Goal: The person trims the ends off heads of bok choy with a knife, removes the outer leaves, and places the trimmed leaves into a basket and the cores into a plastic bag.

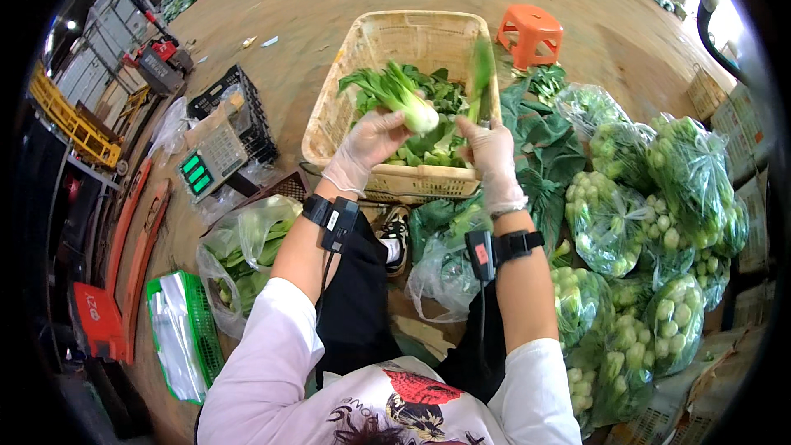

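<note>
Both of my hands wear thin clear gloves and hang over the near side of a cream plastic crate (424,33). Closed around the base of a bok choy (401,99) is my left hand (367,147); the pale root end points right and the leaves fan to the left. My right hand (492,156) pinches the lower end of a loose green leaf (481,74), which stands upright and is smeared by motion. Below them, loose leaves (432,148) lie in the crate. The fingertips of my right hand are partly hidden.
Bagged bok choy (610,222) is heaped at my right. An orange stool (529,33) stands beyond the crate. To the left are a scale (210,156), a black crate (255,115), a bag of leaves (251,251), a green basket (202,330) and a red pallet jack (103,321).
</note>
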The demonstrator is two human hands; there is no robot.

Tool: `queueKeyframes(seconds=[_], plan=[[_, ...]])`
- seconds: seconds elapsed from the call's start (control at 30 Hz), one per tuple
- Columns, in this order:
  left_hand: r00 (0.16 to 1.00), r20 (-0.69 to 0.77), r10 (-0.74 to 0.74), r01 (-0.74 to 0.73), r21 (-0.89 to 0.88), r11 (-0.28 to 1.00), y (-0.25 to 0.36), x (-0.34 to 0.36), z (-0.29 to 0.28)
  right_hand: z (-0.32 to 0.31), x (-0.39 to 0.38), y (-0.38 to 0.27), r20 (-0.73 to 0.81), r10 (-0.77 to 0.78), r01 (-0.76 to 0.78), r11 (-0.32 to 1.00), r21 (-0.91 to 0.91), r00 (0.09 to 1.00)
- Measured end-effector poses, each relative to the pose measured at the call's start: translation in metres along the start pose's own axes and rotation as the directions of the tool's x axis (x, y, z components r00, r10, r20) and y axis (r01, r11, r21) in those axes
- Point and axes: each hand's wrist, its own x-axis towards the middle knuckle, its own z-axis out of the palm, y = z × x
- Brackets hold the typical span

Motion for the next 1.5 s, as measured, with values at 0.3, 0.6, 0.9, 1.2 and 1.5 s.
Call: queueKeyframes(seconds=[0.3,0.6,0.9,1.2,1.5], plan=[[0.986,0.086,-0.14,0.139,0.019,0.99,0.007,-0.007,-0.007,0.02,-0.013,-0.008,0.452,0.105,-0.17,0.98,0.105,0.886],[0.962,-0.253,-0.102,0.216,0.48,0.85,0.0,-0.019,0.032,0.042,-0.03,0.014,0.226,0.026,-0.112,0.918,0.381,0.974],[0.978,-0.206,-0.014,0.159,0.707,0.689,0.003,-0.024,0.007,0.033,-0.029,0.007,0.294,0.039,-0.074,0.991,0.109,0.955],[0.993,-0.118,0.022,0.083,0.801,0.593,0.004,-0.027,0.005,0.027,-0.03,0.007,0.346,-0.03,-0.057,0.969,0.238,0.938],[0.958,0.27,0.099,-0.251,0.619,0.744,0.017,-0.024,0.048,0.03,-0.027,0.022,0.323,-0.139,-0.03,0.883,0.469,0.936]])
